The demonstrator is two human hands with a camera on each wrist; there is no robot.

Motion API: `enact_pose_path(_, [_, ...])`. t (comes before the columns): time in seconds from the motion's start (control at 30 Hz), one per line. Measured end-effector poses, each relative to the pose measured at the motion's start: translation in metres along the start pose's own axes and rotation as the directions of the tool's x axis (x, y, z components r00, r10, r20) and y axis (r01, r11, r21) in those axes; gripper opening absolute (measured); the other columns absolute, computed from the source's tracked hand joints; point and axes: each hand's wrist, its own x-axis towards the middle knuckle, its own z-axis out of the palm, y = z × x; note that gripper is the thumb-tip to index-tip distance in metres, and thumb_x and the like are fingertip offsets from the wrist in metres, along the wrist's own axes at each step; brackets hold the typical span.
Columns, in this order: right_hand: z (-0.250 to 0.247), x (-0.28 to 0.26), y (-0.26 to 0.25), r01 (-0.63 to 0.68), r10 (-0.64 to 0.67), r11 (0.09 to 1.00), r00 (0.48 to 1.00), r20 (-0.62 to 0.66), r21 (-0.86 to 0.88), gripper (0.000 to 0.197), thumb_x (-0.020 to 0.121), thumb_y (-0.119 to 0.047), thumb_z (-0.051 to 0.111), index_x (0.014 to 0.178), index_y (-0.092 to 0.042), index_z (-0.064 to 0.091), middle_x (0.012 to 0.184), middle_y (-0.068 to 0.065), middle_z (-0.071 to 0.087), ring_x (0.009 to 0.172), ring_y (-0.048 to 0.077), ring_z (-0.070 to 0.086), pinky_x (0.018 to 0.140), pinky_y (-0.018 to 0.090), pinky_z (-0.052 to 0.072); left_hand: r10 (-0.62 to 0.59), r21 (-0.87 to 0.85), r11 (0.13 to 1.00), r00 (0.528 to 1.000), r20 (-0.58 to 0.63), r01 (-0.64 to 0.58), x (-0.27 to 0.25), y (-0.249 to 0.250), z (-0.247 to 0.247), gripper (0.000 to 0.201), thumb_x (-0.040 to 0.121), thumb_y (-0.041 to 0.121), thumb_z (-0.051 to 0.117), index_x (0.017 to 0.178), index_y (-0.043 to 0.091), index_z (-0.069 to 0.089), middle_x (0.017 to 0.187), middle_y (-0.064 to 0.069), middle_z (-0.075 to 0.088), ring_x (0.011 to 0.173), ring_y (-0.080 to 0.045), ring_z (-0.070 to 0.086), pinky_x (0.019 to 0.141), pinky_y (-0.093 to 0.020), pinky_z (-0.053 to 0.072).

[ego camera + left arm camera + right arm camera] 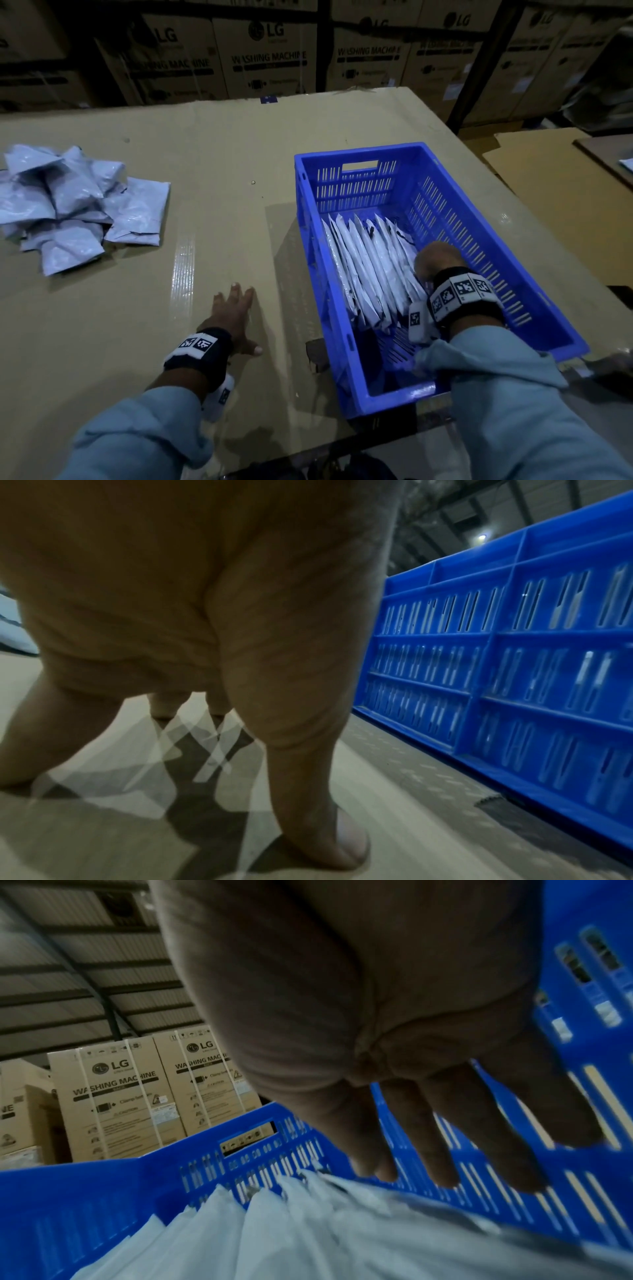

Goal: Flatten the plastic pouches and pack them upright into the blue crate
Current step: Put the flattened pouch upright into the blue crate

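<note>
Two hands, neither gripping: the left hand (236, 317) lies flat with fingers spread on the cardboard tabletop (212, 192), while the right hand (442, 263), fingers straight, hovers over the packed pouches (370, 267) in the blue crate (479, 219). Loose pouches (68, 205) wait far left. Unsupported, the leaning row could slump flat.

cardboard tabletop (212, 192) | LG washing machine boxes (267, 58) stacked behind

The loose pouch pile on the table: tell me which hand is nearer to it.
Left. The left hand rests flat on the table, nearer the loose pouch pile. The right hand is inside the blue crate, over the packed pouches.
</note>
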Motion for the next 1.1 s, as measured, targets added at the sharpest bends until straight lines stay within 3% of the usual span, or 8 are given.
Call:
enact_pose_path(0.17, [-0.021, -0.022, -0.001, 0.023, -0.014, 0.998, 0.988, -0.155, 0.059, 0.029, 0.093, -0.017, 0.059, 0.110, 0.005, 0.066, 0.118, 0.026, 0.066, 0.107, 0.043, 0.065, 0.079, 0.044, 0.054, 0.090, -0.029, 0.995, 0.995, -0.033, -0.091, -0.009, -0.021, -0.001, 0.125, 0.075, 0.054, 0.084, 0.164, 0.023, 0.003, 0.171, -0.008, -0.006, 0.156, -0.038, 0.003, 0.125, -0.047, 0.018])
enact_pose_path(0.3, [-0.049, -0.056, -0.032, 0.114, -0.105, 0.993, 0.967, -0.231, 0.025, 0.029, 0.095, -0.023, 0.059, 0.108, 0.001, 0.065, 0.114, 0.024, 0.068, 0.103, 0.041, 0.066, 0.081, 0.045, 0.055, 0.042, -0.190, 0.980, 0.997, -0.069, -0.055, -0.017, -0.047, -0.040, 0.089, 0.084, 0.035, 0.082, 0.158, 0.017, 0.035, 0.157, -0.010, 0.044, 0.139, -0.029, 0.047, 0.111, -0.031, 0.037])
enact_pose_path(0.37, [-0.065, -0.079, -0.055, 0.117, -0.109, 0.993, 0.949, -0.295, 0.008, 0.029, 0.096, -0.024, 0.058, 0.113, -0.002, 0.065, 0.115, 0.021, 0.067, 0.104, 0.041, 0.066, 0.085, 0.047, 0.056, 0.013, -0.222, 0.975, 0.995, -0.096, -0.034, -0.017, -0.069, -0.055, 0.081, 0.085, 0.035, 0.081, 0.154, 0.019, 0.042, 0.147, -0.008, 0.055, 0.131, -0.027, 0.054, 0.107, -0.030, 0.041])
enact_pose_path(0.5, [-0.084, -0.134, -0.109, 0.071, -0.094, 0.995, 0.925, -0.368, -0.075, 0.028, 0.097, -0.027, 0.059, 0.117, -0.008, 0.065, 0.121, 0.017, 0.065, 0.113, 0.039, 0.064, 0.092, 0.048, 0.051, -0.001, -0.158, 0.987, 0.998, -0.061, -0.008, -0.027, -0.119, -0.060, 0.071, 0.091, 0.037, 0.075, 0.152, 0.017, 0.044, 0.150, -0.009, 0.053, 0.135, -0.027, 0.052, 0.110, -0.031, 0.039])
enact_pose_path(0.6, [-0.090, -0.177, -0.157, 0.068, -0.095, 0.995, 0.907, -0.410, -0.079, 0.030, 0.099, -0.028, 0.058, 0.119, -0.008, 0.065, 0.127, 0.017, 0.064, 0.117, 0.038, 0.062, 0.096, 0.048, 0.049, 0.054, -0.153, 0.986, 0.996, -0.071, -0.065, -0.041, -0.159, -0.060, 0.067, 0.093, 0.038, 0.072, 0.150, 0.014, 0.046, 0.148, -0.011, 0.054, 0.129, -0.030, 0.056, 0.107, -0.032, 0.042])
enact_pose_path(0.73, [-0.083, -0.226, -0.235, 0.083, -0.110, 0.993, 0.901, -0.419, -0.084, 0.035, 0.101, -0.033, 0.055, 0.125, -0.009, 0.062, 0.130, 0.016, 0.062, 0.121, 0.038, 0.060, 0.099, 0.046, 0.047, 0.123, -0.139, 0.981, 0.986, -0.110, -0.138, -0.063, -0.229, -0.054, 0.061, 0.095, 0.038, 0.069, 0.146, 0.011, 0.050, 0.153, -0.010, 0.048, 0.134, -0.028, 0.050, 0.109, -0.030, 0.037])
enact_pose_path(0.97, [-0.027, -0.273, -0.382, 0.246, -0.235, 0.969, 0.917, -0.322, -0.007, 0.039, 0.100, -0.039, 0.057, 0.126, -0.011, 0.063, 0.129, 0.016, 0.063, 0.119, 0.037, 0.061, 0.096, 0.042, 0.050, 0.083, -0.197, 0.972, 0.974, -0.213, -0.126, -0.088, -0.377, -0.052, 0.041, 0.091, 0.032, 0.074, 0.126, 0.011, 0.065, 0.129, -0.006, 0.059, 0.118, -0.034, 0.058, 0.097, -0.038, 0.045])
enact_pose_path(1.1, [0.019, -0.284, -0.456, 0.348, -0.327, 0.936, 0.919, -0.221, 0.058, 0.042, 0.099, -0.043, 0.057, 0.131, -0.017, 0.063, 0.136, 0.011, 0.060, 0.123, 0.032, 0.059, 0.100, 0.040, 0.051, 0.030, -0.115, 0.992, 0.985, -0.170, -0.050, -0.099, -0.454, -0.045, 0.060, 0.091, 0.037, 0.072, 0.146, 0.023, 0.052, 0.157, 0.002, 0.036, 0.138, -0.036, 0.040, 0.111, -0.045, 0.040])
